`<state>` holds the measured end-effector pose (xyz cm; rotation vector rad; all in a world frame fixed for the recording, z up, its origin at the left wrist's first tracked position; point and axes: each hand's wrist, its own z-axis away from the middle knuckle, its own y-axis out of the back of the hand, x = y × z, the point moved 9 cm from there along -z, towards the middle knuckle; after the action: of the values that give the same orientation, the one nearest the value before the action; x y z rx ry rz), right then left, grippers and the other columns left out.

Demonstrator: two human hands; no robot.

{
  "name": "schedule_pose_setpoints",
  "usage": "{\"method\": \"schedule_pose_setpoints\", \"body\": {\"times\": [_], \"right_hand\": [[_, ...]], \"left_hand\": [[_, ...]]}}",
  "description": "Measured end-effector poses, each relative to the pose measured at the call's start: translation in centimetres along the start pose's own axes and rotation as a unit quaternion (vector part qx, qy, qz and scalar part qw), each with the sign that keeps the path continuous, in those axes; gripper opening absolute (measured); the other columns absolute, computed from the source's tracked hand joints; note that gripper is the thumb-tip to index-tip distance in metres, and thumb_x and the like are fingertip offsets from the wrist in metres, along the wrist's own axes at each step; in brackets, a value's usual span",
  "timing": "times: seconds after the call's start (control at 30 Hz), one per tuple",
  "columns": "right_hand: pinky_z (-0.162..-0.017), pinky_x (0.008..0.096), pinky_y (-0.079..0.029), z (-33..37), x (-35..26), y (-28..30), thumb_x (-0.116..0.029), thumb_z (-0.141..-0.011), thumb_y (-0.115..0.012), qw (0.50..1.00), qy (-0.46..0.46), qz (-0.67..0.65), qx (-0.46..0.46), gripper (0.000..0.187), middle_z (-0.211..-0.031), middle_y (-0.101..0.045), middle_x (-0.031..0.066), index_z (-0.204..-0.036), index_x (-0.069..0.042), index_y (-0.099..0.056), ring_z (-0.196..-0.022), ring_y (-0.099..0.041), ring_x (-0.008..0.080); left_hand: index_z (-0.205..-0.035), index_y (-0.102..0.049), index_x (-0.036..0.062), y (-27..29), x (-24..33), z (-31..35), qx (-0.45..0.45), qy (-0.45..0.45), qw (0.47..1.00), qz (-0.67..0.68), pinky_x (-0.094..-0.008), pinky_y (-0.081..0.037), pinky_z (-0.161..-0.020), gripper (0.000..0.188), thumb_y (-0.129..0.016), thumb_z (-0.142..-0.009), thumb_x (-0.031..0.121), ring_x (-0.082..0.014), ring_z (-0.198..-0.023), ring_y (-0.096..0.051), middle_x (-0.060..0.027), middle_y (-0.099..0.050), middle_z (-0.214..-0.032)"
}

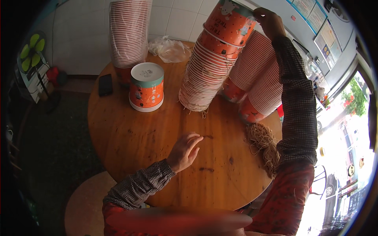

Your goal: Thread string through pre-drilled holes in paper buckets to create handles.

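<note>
A tall stack of upside-down orange paper buckets (206,72) with white rims leans slightly to the right on the table. At its top, my right hand (269,23) is closed at the edge of the uppermost paper bucket (230,23), which has a green band and printed figures. Thin tan strands cling between the rims and at the foot of this stack. My left hand (184,152) hovers over the near part of the table, holding nothing, its fingers loosely bent and apart. Left of the tall stack, a short stack of inverted buckets (147,88) shows a white base.
The round wooden table (157,157) also bears a plastic-wrapped bucket stack (130,35), more bucket stacks (252,65) at right, a bundle of tan strands (264,147), a dark phone (105,85) and a clear plastic bag (169,49). A green-bladed fan (32,53) stands at far left.
</note>
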<state>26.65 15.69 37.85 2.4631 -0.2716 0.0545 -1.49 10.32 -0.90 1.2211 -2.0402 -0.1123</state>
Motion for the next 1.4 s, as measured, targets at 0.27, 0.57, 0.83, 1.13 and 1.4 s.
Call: {"method": "schedule_pose_setpoints", "body": {"times": [0.27,0.57,0.83,1.13,1.4], "right_hand": [[-0.086,0.0386,-0.051,2.6,-1.6,-3.2,-0.010,-0.089,-0.057,0.995,0.072,0.071,-0.019,0.028,-0.107,-0.067,0.0161,-0.116,-0.012,-0.065,-0.102,-0.063,0.0341],[-0.088,0.0379,-0.050,5.0,-4.1,-3.0,-0.008,-0.088,-0.057,0.994,0.082,0.044,0.064,0.032,-0.116,-0.064,0.0164,-0.120,-0.009,-0.062,-0.103,-0.063,0.0337],[-0.076,0.0366,-0.053,7.8,-16.6,-9.8,-0.016,-0.087,-0.062,0.987,0.157,-0.033,-0.001,0.016,-0.099,-0.067,0.0082,-0.101,-0.010,-0.068,-0.087,-0.066,0.0268],[-0.081,0.0445,-0.050,14.9,-26.0,-25.9,-0.022,-0.082,-0.066,0.955,0.047,-0.176,-0.235,0.022,-0.104,-0.063,0.0093,-0.101,-0.013,-0.064,-0.098,-0.061,0.0331],[-0.077,0.0478,-0.050,14.2,-26.5,-26.9,-0.016,-0.081,-0.063,0.949,0.028,-0.190,-0.249,0.017,-0.100,-0.062,0.0166,-0.096,-0.006,-0.062,-0.093,-0.062,0.0377]], "left_hand": [[-0.120,-0.054,0.0023,-0.7,-0.1,0.2,-0.017,0.008,0.999,0.027,-0.0399,-0.047,-0.093,0.043,-0.064,-0.078,-0.004,-0.0334,-0.109,-0.053,-0.0145,-0.055,-0.115],[-0.118,-0.055,0.0025,-1.2,-0.3,0.5,-0.028,0.000,0.999,0.021,-0.0402,-0.048,-0.093,0.042,-0.066,-0.078,-0.004,-0.0328,-0.110,-0.053,-0.0138,-0.055,-0.115],[-0.111,-0.059,0.0037,1.1,-2.5,-0.2,0.025,0.027,0.999,-0.037,-0.0415,-0.047,-0.091,0.035,-0.066,-0.077,-0.001,-0.0331,-0.107,-0.055,-0.0131,-0.057,-0.111],[-0.110,-0.056,0.0029,10.2,-14.7,0.7,0.226,0.114,0.947,-0.199,-0.0442,-0.044,-0.090,0.033,-0.063,-0.077,0.002,-0.0361,-0.102,-0.054,-0.0169,-0.059,-0.106],[-0.104,-0.052,0.0025,11.8,-18.0,2.2,0.218,0.183,0.918,-0.277,-0.0441,-0.045,-0.088,0.033,-0.056,-0.073,-0.006,-0.0368,-0.100,-0.054,-0.0169,-0.054,-0.109]]}}
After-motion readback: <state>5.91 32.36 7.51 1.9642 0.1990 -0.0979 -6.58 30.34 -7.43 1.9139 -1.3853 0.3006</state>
